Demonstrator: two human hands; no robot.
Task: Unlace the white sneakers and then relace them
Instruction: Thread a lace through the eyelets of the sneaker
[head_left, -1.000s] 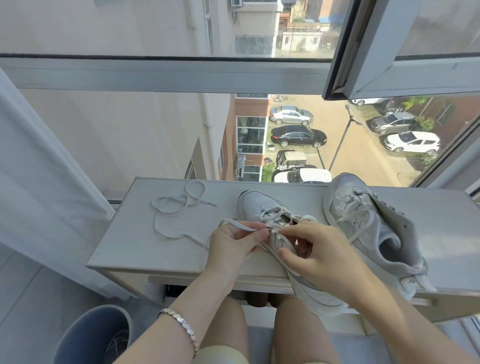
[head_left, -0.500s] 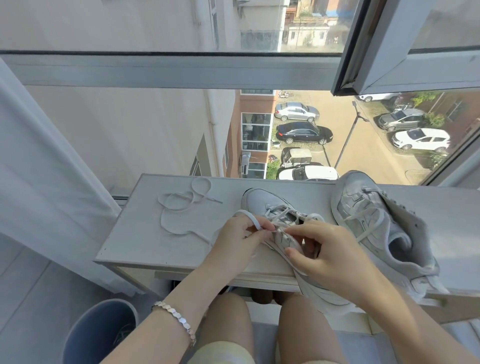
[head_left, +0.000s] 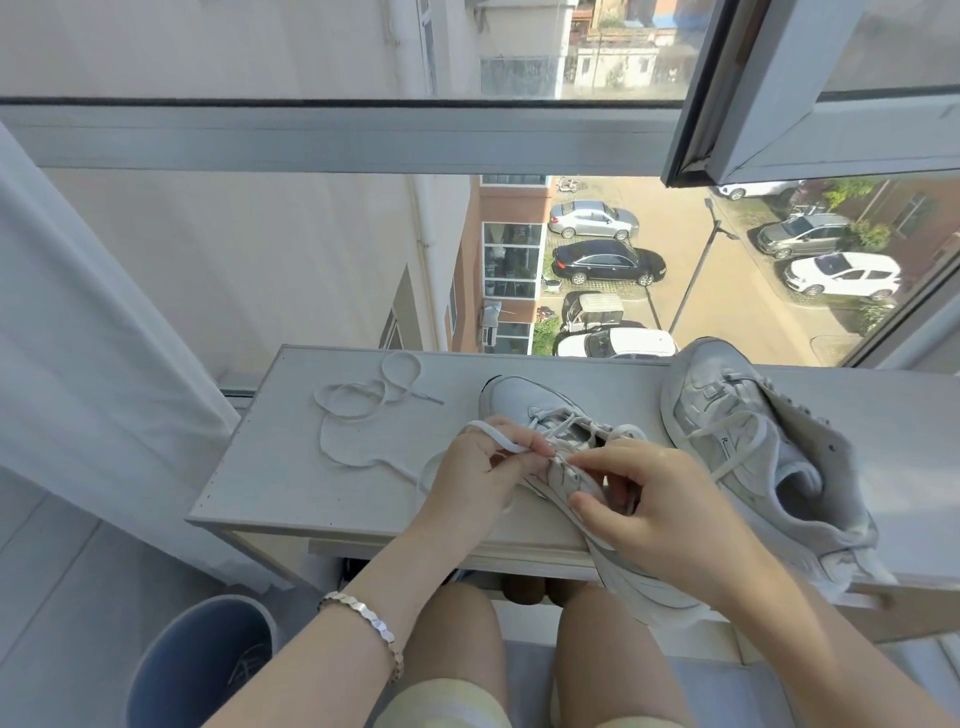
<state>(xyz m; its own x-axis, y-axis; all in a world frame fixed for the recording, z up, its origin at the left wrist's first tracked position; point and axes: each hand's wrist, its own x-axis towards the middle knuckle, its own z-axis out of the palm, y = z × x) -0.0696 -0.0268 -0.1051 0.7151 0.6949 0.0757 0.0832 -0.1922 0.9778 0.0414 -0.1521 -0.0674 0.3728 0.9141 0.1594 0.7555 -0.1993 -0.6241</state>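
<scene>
Both hands are busy on the near sneaker (head_left: 524, 397), which lies toe-far on the grey ledge (head_left: 291, 467), heel hanging over the near edge. The left hand (head_left: 475, 467) pinches the white lace (head_left: 493, 436) between thumb and finger; the right hand (head_left: 670, 512) grips the eyelet flap, covering the shoe's middle. The lace's loose length (head_left: 358, 410) curls far left. The second sneaker (head_left: 748, 447) sits just right. Blue bin (head_left: 192, 670) near left, below the curtain (head_left: 93, 364).

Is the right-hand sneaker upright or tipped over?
Tipped. The sneaker lies on its side, its studded sole facing right.
</scene>
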